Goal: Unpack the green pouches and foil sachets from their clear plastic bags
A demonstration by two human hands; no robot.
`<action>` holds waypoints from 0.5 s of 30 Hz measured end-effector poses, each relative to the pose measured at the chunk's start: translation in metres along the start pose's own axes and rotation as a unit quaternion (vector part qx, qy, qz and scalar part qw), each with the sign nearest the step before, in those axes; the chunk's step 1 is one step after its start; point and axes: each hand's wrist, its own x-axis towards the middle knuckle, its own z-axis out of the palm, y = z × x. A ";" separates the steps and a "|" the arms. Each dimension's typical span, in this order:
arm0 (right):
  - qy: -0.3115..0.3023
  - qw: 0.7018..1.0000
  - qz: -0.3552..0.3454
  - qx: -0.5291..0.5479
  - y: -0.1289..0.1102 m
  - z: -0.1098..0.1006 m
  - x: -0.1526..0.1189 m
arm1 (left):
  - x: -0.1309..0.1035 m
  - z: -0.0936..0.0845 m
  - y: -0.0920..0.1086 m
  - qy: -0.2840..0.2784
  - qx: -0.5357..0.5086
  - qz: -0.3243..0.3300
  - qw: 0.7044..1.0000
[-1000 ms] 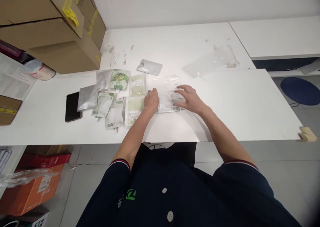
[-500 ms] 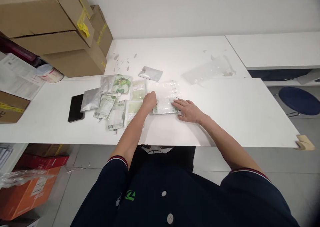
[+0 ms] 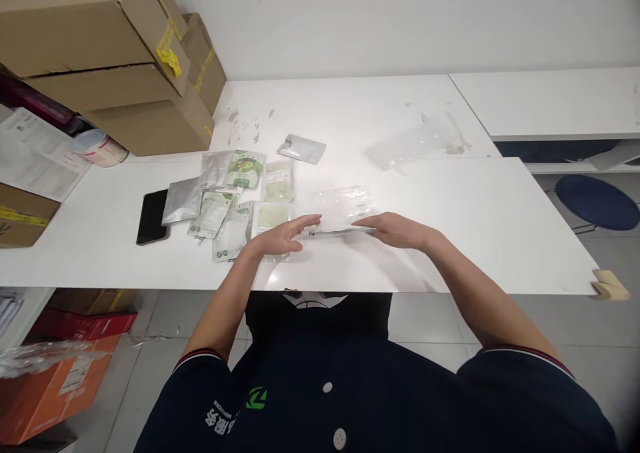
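A clear plastic bag (image 3: 340, 206) with small dark print lies in front of me, its near edge raised a little off the table. At its right end my right hand (image 3: 403, 230) is closed on the near corner, fingers over the top; the thumb is hidden. My left hand (image 3: 280, 238) is open beside the bag's left end, thumb apart from the fingers, fingertips close to the plastic. Under its wrist side lies a pale green packet (image 3: 273, 214), partly covered. Another pale green packet (image 3: 279, 181) is just behind it.
Several green-white spout pouches (image 3: 245, 170) and a silver pouch (image 3: 183, 200) lie left, beside a black phone (image 3: 152, 216). A small silvery packet (image 3: 302, 148) and a clear plastic sleeve (image 3: 413, 145) lie farther back. Cardboard boxes (image 3: 150, 126) stand back left; a blue stool (image 3: 597, 201) is right.
My left hand has opened from a closed grip and moved left and nearer me. My right hand has shifted right to the bag's corner. The bag has come slightly nearer, its front edge lifted.
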 end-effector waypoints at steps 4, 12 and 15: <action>-0.055 0.992 0.062 0.090 0.013 -0.024 0.026 | 0.010 0.018 -0.011 0.087 0.001 0.004 0.996; -0.071 0.962 0.117 0.237 0.045 -0.044 0.083 | 0.078 0.019 -0.043 0.234 -0.036 -0.043 0.970; -0.047 0.945 0.114 0.303 0.056 -0.042 0.085 | 0.086 0.016 -0.047 0.276 -0.039 -0.057 0.959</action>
